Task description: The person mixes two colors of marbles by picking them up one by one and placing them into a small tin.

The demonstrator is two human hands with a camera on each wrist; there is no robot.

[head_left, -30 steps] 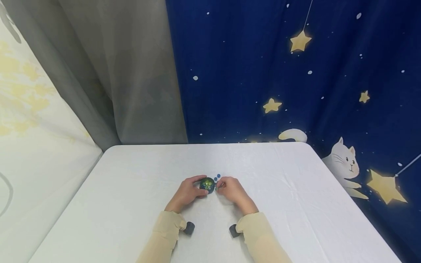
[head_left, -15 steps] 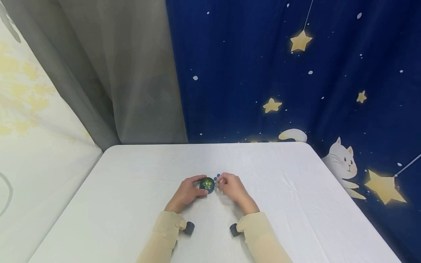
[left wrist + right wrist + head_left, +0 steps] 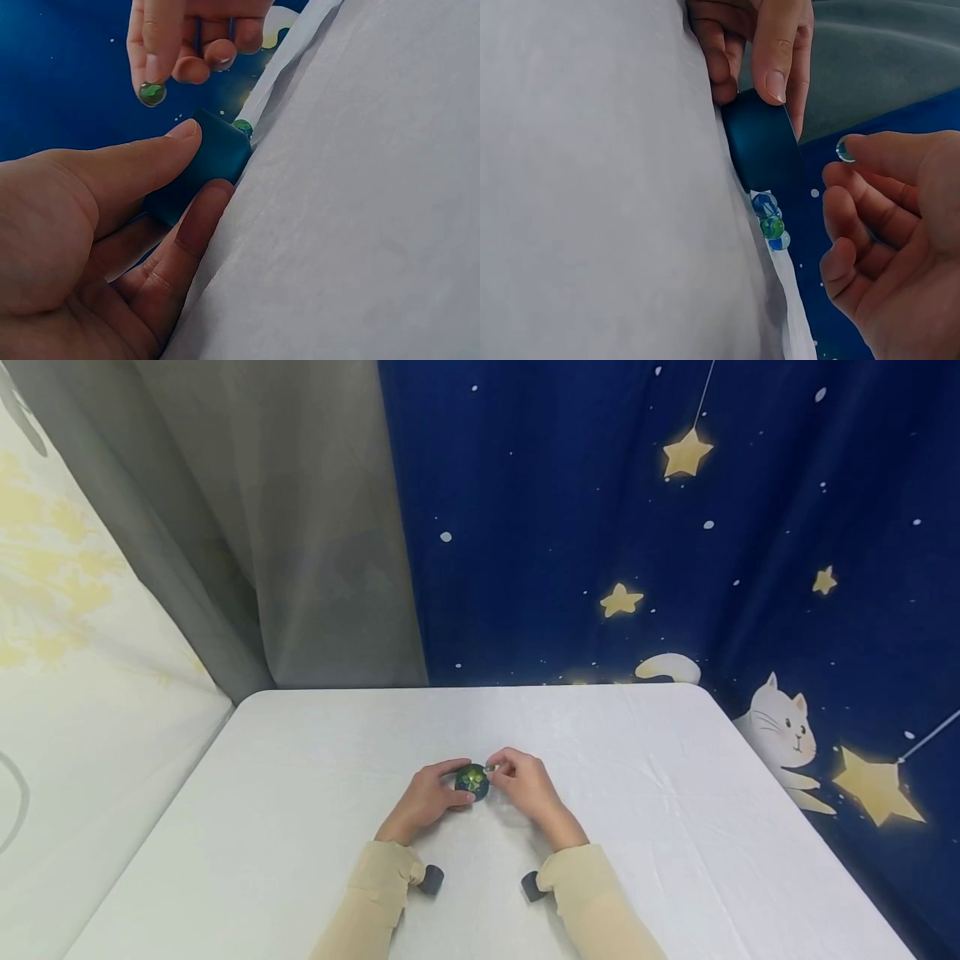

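Note:
My left hand (image 3: 430, 793) grips a small round teal container (image 3: 467, 795) from its left side, thumb and fingers around the wall. Inside it the head view shows shiny green and yellow pieces that look like glass marbles. My right hand (image 3: 527, 787) pinches a clear glass marble (image 3: 845, 149) with green in it between thumb and forefinger. In the left wrist view this marble (image 3: 153, 94) is up above the container's level, apart from it. Beside the container, several loose marbles (image 3: 772, 227), blue and green, lie on the table; the right hand covers them in the head view.
A white cloth covers the table (image 3: 337, 743). Beyond its far edge hang a grey curtain (image 3: 322, 568) and a dark blue curtain (image 3: 540, 527) with stars and a cat. Dark devices, one (image 3: 431, 881) on the left and one (image 3: 533, 886) on the right, sit at the sleeve cuffs.
My right hand has risen from beside the loose marbles and shifted slightly left with a marble in its fingertips, now near the container's right rim. My left hand and the container stay put.

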